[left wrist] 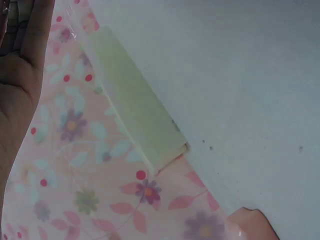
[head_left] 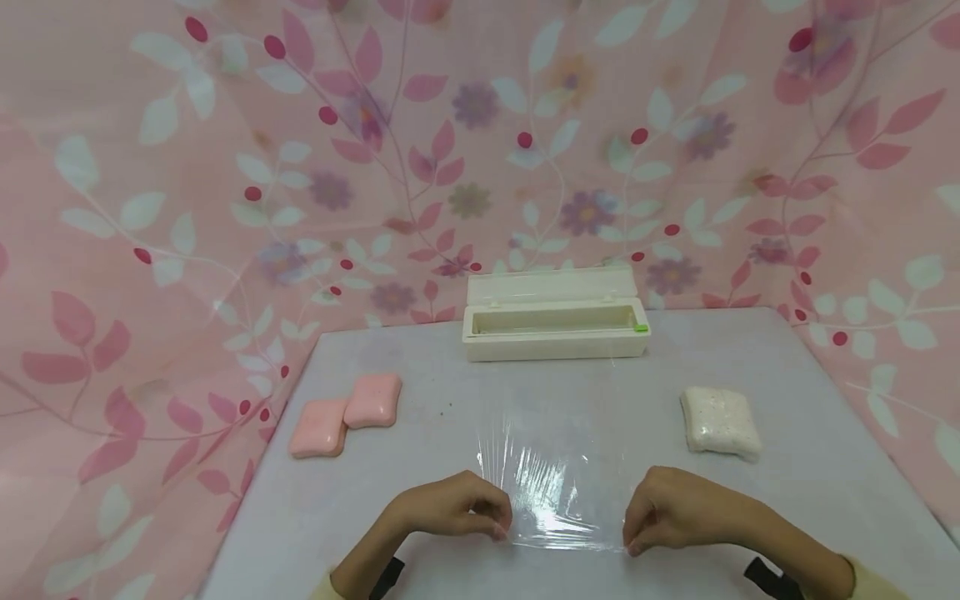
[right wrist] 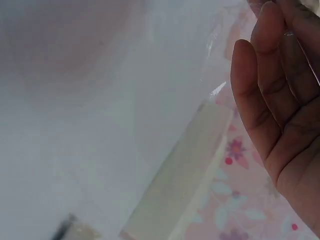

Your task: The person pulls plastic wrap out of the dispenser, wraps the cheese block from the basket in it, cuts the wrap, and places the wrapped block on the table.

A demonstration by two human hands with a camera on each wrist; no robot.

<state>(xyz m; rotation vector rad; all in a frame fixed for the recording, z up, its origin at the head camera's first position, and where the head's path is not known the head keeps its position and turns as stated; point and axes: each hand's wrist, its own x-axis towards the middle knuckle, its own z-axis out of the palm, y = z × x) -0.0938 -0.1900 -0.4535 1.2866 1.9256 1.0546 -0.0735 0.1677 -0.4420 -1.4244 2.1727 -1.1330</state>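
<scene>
Two pink, smooth, rounded-square blocks [head_left: 318,427] [head_left: 373,400] lie at the left, and one glossy white square block [head_left: 720,422] lies at the right (three blocks in all). At the far side there is one long white rectangular box [head_left: 555,348], with one white lid [head_left: 551,287] and one small green piece [head_left: 641,328]. Near, there is one sheet of clear, shiny plastic film [head_left: 543,492], plus two bare-handed grips, one left grip [head_left: 453,507] and one right grip [head_left: 675,508]. One pale surface [head_left: 262,517] carries everything.
</scene>
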